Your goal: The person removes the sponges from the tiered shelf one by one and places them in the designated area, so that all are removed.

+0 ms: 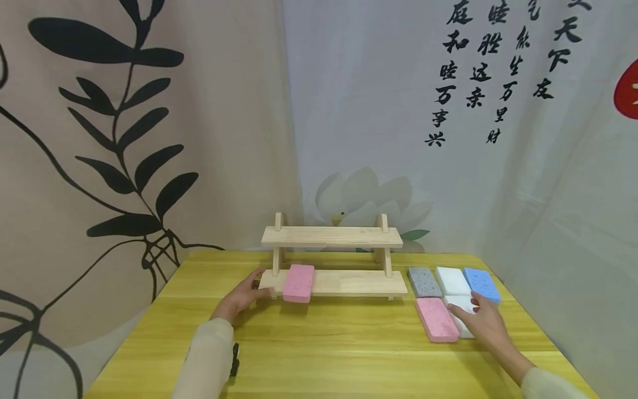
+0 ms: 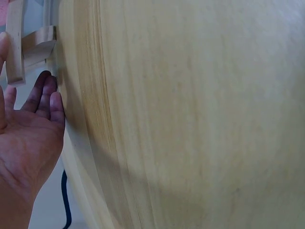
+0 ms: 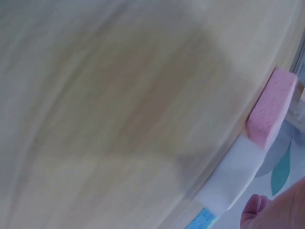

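A two-tier wooden rack (image 1: pixel 349 282) stands at the back of the table. My left hand (image 1: pixel 244 296) holds the left end of its lower shelf, thumb at the front edge. In the left wrist view that hand's other fingers (image 2: pixel 47 98) reach out fairly straight below the shelf end. A pink sponge (image 1: pixel 298 283) lies across the lower shelf, near its left side. At the right, my right hand (image 1: pixel 485 321) is spread over the front white sponge (image 1: pixel 464 326), thumb at its left edge and fingers toward its far right corner, with part of the sponge hidden.
Beside the front white sponge lies another pink sponge (image 1: pixel 437 320). Behind them sit a grey sponge (image 1: pixel 424 282), a second white sponge (image 1: pixel 452 280) and a blue sponge (image 1: pixel 482 285). A patterned curtain (image 1: pixel 239 138) hangs behind the wooden table (image 1: pixel 319 354). A dark item (image 1: pixel 235 360) shows by the left sleeve.
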Tool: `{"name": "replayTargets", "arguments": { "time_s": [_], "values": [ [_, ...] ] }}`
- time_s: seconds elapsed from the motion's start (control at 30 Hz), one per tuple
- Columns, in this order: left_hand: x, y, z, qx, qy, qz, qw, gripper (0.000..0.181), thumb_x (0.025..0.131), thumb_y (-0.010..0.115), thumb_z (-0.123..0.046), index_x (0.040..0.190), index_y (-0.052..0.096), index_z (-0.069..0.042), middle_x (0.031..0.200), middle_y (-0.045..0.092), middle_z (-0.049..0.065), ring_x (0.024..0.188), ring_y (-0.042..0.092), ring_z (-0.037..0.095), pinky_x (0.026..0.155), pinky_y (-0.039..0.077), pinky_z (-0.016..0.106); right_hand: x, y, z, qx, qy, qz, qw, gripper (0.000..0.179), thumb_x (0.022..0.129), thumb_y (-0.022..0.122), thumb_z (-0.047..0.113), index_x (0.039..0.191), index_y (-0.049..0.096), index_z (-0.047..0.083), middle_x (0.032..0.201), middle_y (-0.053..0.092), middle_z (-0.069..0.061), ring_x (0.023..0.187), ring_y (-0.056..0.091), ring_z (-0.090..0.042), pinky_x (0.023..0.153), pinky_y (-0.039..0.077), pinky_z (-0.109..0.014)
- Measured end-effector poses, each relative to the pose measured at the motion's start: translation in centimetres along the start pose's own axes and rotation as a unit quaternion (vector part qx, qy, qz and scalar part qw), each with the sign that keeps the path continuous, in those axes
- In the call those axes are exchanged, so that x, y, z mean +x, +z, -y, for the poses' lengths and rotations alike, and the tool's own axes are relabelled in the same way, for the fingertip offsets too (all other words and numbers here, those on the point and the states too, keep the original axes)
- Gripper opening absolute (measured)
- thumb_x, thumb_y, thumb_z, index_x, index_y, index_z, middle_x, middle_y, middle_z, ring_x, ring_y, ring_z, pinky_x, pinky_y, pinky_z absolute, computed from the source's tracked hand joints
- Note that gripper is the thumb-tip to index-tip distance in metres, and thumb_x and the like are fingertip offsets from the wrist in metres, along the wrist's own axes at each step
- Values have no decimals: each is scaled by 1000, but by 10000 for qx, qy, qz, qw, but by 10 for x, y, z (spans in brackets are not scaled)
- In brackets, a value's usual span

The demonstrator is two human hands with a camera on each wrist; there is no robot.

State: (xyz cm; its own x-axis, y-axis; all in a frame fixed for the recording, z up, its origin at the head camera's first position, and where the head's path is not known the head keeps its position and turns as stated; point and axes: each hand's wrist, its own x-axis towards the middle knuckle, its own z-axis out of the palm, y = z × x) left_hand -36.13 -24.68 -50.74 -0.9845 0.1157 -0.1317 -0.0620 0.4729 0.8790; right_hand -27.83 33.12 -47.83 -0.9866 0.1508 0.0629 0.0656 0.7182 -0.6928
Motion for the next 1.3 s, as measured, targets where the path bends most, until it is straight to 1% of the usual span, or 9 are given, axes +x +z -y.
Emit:
{"name": "replayTargets", "arguments": {
  "time_s": [0.23,0.47,0.7,0.87,1.03,1.17,1.27,1.3],
  "values": [
    [2,1,0,-46,-7,10,10000,87,93,70,-36,159,17,-15,146,41,28,129,45,44,103,37,60,0,11,22,164,-30,-4,9999,100,90,68,52,149,22,-14,141,37,-38,126,41,-51,99,40,-59],
    [2,0,-1,-50,61,17,10000,86,94,69,-33,159,17,-13,146,41,29,129,46,44,103,37,60,-1,22,43,428,-86,33,9990,99,90,68,52,152,22,-9,144,36,-33,128,40,-47,99,40,-58],
    [1,0,-2,-92,38,0,10000,84,95,69,-30,159,17,-12,144,43,29,127,48,43,103,38,59,3,40,65,861,-181,160,9960,96,91,68,49,154,21,-6,147,34,-30,131,38,-46,104,37,-58],
    [-1,0,-3,-94,77,42,9999,84,95,68,-30,159,16,-12,144,42,29,127,47,44,102,38,61,4,51,78,1018,-251,178,9943,96,90,68,51,154,22,-5,146,34,-29,131,38,-46,105,37,-57],
    [-1,0,-4,-103,47,-4,9999,84,95,69,-32,159,18,-14,145,42,28,128,46,43,103,38,61,5,60,89,1183,-232,225,9925,99,89,67,56,154,22,-4,148,35,-28,134,36,-42,107,35,-57],
    [0,0,-2,-95,24,-4,10000,85,94,69,-33,159,17,-14,145,42,28,128,46,43,103,38,60,4,68,99,1438,-232,222,9891,95,90,69,50,153,24,-5,150,34,-26,135,35,-42,107,34,-56],
    [1,1,-1,-88,42,-11,10000,86,94,70,-33,159,17,-13,145,42,28,128,47,43,103,37,61,4,76,109,1429,-304,107,9892,89,91,71,42,151,28,-7,149,36,-27,132,38,-43,105,37,-56],
    [2,1,-1,-106,48,-13,9999,86,94,70,-32,159,17,-13,144,43,28,128,47,43,103,37,61,4,79,112,1363,-338,72,9901,88,91,71,42,151,28,-7,148,37,-27,131,39,-43,104,37,-56]
  ]
}}
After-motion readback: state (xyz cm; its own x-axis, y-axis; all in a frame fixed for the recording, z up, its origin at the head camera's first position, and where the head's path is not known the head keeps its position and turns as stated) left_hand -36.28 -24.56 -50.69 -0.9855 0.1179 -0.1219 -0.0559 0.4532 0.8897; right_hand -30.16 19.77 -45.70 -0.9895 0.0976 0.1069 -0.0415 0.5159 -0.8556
